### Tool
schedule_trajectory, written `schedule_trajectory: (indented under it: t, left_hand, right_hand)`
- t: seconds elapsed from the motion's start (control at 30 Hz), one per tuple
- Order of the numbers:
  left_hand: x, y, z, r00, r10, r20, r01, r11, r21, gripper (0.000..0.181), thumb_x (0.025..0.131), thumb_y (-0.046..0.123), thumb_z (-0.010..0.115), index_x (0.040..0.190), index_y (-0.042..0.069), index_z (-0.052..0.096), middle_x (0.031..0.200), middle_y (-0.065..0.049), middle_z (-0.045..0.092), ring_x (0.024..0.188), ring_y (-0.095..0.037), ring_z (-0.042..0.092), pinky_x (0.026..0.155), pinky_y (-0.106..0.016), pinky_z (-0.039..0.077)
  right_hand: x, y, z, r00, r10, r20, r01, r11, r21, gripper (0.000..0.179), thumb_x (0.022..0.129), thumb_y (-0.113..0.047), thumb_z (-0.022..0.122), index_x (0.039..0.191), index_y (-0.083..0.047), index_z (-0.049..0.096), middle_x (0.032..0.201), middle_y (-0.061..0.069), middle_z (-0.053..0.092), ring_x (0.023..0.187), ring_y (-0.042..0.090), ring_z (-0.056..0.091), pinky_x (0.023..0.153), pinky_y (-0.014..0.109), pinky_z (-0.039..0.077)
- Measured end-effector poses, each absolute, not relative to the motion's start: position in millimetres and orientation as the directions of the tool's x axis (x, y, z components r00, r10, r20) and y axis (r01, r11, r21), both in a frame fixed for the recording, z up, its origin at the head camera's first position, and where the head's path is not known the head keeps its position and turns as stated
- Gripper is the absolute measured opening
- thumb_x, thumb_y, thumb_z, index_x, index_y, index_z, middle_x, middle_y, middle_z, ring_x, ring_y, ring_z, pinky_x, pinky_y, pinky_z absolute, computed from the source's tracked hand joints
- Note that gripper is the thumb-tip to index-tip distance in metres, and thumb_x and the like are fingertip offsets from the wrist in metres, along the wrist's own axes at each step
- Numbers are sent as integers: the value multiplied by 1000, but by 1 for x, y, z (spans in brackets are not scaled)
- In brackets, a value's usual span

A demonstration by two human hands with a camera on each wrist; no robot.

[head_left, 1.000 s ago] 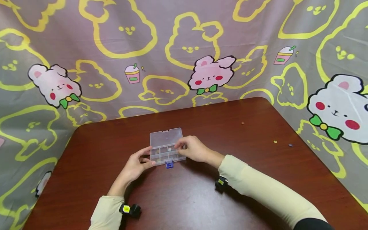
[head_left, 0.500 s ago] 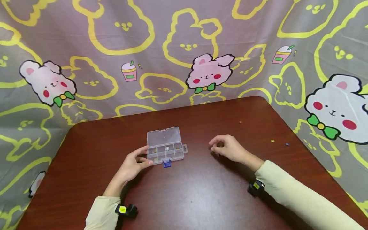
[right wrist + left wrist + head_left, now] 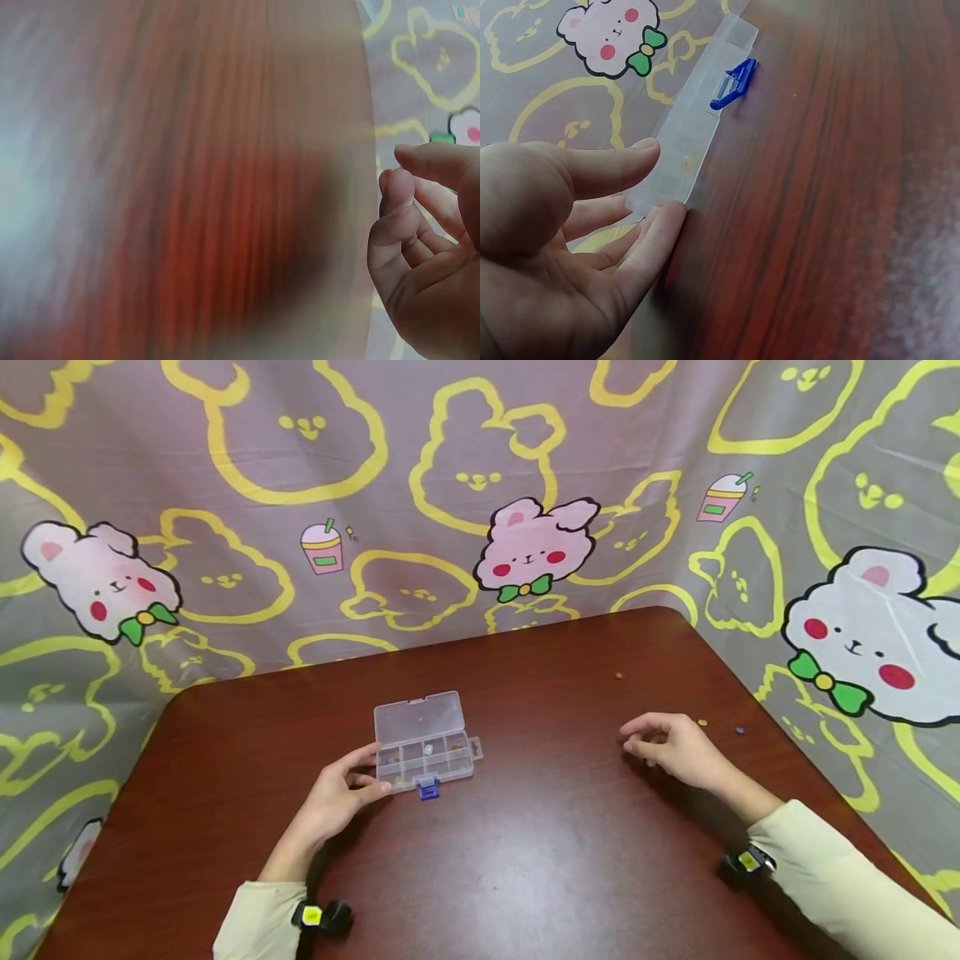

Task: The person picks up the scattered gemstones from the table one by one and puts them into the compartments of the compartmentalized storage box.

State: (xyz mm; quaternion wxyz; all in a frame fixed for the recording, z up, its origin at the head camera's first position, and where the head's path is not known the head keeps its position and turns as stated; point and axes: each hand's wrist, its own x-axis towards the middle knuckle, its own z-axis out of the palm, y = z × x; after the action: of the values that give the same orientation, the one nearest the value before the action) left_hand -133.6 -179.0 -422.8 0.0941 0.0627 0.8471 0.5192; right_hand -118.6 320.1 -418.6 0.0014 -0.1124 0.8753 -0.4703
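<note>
A clear plastic compartment box [image 3: 411, 762] stands on the table with its lid [image 3: 420, 722] raised at the back and a blue latch [image 3: 428, 789] hanging in front. My left hand [image 3: 337, 797] grips its left end, thumb near the front corner and fingers at the back; the left wrist view has the thumb over the box [image 3: 697, 120]. One compartment holds a round white piece [image 3: 428, 749], and small yellowish bits lie in others. My right hand [image 3: 678, 747] hovers at the right with fingers loosely bent and nothing visible in them, near a small yellow piece [image 3: 702, 722].
Beyond the right hand lies a small blue piece [image 3: 740, 730], and a small orange one [image 3: 619, 676] is farther back. A patterned curtain [image 3: 420, 460] borders the back and sides of the brown table [image 3: 525, 860].
My right hand has left the box and travelled right across the table toward the small yellow and blue pieces. My left hand has kept its grip on the box's left end.
</note>
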Motion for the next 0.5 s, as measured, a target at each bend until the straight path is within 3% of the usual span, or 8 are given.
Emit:
schedule_trajectory:
  t: [0.3, 0.5]
  left_hand:
    - [-134, -181, -424, -975, 203, -87, 10, 436, 900, 65, 87, 0, 76, 146, 0, 48, 130, -27, 55, 93, -25, 63, 70, -22, 50]
    - [-135, -180, -424, -975, 206, -88, 13, 441, 897, 65, 87, 0, 76, 146, 0, 48, 131, -26, 55, 94, -27, 62, 70, -22, 50]
  right_hand:
    - [-109, 371, -411, -994, -71, 79, -106, 618, -779, 22, 93, -10, 73, 112, 1, 70, 76, 12, 67, 58, 20, 58, 46, 29, 45]
    - [-103, 405, -410, -997, 30, 67, -30, 662, -749, 30, 94, -16, 72, 116, 4, 68, 82, 12, 70, 60, 18, 59, 48, 28, 46]
